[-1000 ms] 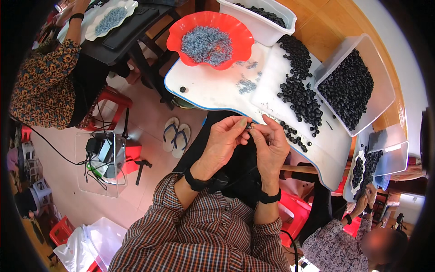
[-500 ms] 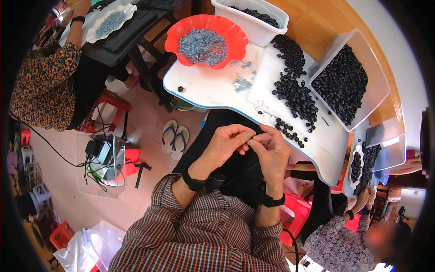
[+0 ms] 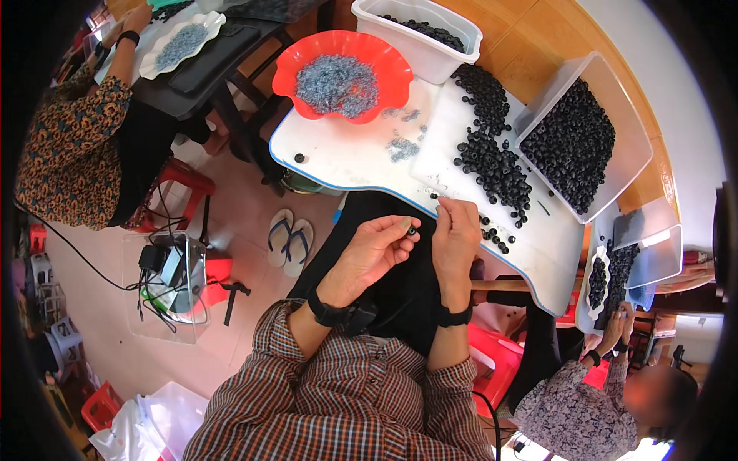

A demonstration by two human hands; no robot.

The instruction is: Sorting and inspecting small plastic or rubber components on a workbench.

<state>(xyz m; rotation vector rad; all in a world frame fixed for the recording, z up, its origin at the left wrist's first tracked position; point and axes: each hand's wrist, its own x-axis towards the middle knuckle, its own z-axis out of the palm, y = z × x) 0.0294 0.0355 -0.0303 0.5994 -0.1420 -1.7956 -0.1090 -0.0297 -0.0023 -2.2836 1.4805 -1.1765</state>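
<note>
Left hand, fingers curled, pinches a small black bead.

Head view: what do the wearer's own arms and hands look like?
The left hand and right hand are bare, without gloves. A black left wristband and a black right wristband circle the wrists. The long, checked left sleeve and matching right sleeve, in brown, orange, black and white, end on the forearms.

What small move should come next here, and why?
Probably bring the right hand over to the black bead: the left hand holds it at the fingertips, while the right is apart from it, near the edge of the table.
</note>
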